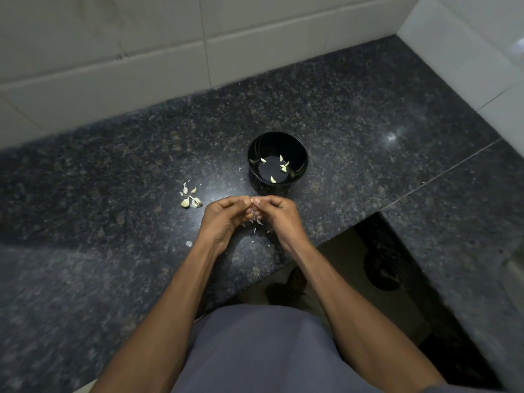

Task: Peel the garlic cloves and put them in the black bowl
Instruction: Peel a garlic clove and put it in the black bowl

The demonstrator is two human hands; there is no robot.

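Pinching one garlic clove (251,200) between them, the left hand (224,219) and right hand (279,218) are meeting fingertip to fingertip just above the counter (368,137), each grip clamped on the clove, probably so one hand is steadying it while the other is working the skin loose. Flakes of skin (256,224) are lying on the counter directly under the hands, which suggests the peeling is being done low so the scraps drop close by. At about one o'clock from the hands, the black bowl (277,158) is sitting near enough for a short reach, and several peeled cloves (279,167) are resting inside it. At about ten o'clock from the hands, a small pile of unpeeled cloves (190,198) is waiting near the left hand, so the job is looking partly finished.
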